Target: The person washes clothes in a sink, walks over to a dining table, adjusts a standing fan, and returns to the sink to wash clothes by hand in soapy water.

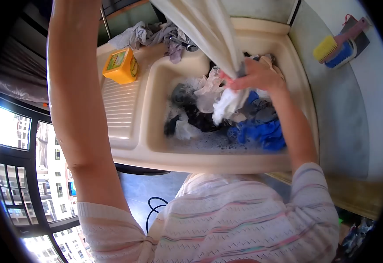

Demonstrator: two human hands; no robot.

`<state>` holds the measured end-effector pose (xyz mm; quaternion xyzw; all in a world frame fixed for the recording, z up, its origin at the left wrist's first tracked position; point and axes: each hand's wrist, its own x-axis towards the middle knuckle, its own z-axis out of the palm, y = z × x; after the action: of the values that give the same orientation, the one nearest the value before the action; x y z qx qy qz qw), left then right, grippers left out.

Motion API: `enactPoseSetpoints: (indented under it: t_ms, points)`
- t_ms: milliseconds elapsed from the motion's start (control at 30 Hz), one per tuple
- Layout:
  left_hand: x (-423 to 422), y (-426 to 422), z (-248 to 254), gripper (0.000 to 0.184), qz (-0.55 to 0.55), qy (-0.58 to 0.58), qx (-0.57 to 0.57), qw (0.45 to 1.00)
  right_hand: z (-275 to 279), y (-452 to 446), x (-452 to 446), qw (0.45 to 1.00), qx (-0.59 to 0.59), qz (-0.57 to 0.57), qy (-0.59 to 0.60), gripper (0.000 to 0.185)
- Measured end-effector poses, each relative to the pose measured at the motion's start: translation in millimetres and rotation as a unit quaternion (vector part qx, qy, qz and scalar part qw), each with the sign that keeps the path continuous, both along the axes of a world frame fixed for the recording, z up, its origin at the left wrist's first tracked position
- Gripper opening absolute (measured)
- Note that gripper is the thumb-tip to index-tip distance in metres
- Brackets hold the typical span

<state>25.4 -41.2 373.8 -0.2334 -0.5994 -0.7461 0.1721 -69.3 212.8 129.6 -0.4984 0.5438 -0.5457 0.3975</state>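
Observation:
A long white cloth (204, 30) hangs stretched from the top edge of the view down over the sink. Around its lower part my right hand (255, 78) is closed, with a bunched white end hanging below the fingers. My left arm reaches up past the top edge, so my left hand is out of view. Beneath the cloth, the basin (156, 101) holds soapy water with soaking clothes. Among them are a blue garment (266, 133), dark pieces and pale pieces.
An orange container (121, 65) stands on the ribbed washboard (120, 105) left of the basin. Grey clothes (141, 35) lie by the faucet (185, 43). Brushes (334, 50) hang on the right wall. A black cable (152, 208) is on the floor.

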Motion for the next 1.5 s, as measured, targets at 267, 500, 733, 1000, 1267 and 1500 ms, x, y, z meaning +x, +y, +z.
enactPoseSetpoints:
  t_ms: [267, 500, 733, 1000, 1267, 1500]
  points:
    - [33.3, 2.0, -308.8, 0.055, 0.187, -0.385, 0.074, 0.901, -125.1, 53.3, -34.5, 0.955, 0.207, -0.186, -0.106, 0.044]
    - [12.1, 78.8, -439.0, 0.056, 0.170, -0.329, -0.652, 0.662, -239.5, 4.6, 20.2, 0.784, 0.257, -0.316, 0.468, 0.029]
    - [-15.5, 48.2, -462.6, 0.062, 0.040, -0.417, -0.445, 0.792, -287.5, 16.1, -32.4, 0.825, 0.277, -0.156, 0.468, 0.022]
    - [0.5, 24.2, -438.0, 0.055, -0.026, -0.627, 0.182, 0.757, -100.4, -85.5, 97.9, 0.900, -0.038, -0.366, 0.232, 0.025]
    - [8.8, 29.7, -459.9, 0.039, 0.277, -0.494, 0.096, 0.818, -205.4, -42.6, 6.7, 0.825, 0.319, -0.361, 0.296, 0.030]
    - [15.9, 63.3, -425.5, 0.051, 0.220, -0.453, -0.577, 0.643, -234.6, -9.4, 24.0, 0.714, 0.409, -0.404, 0.400, 0.026]
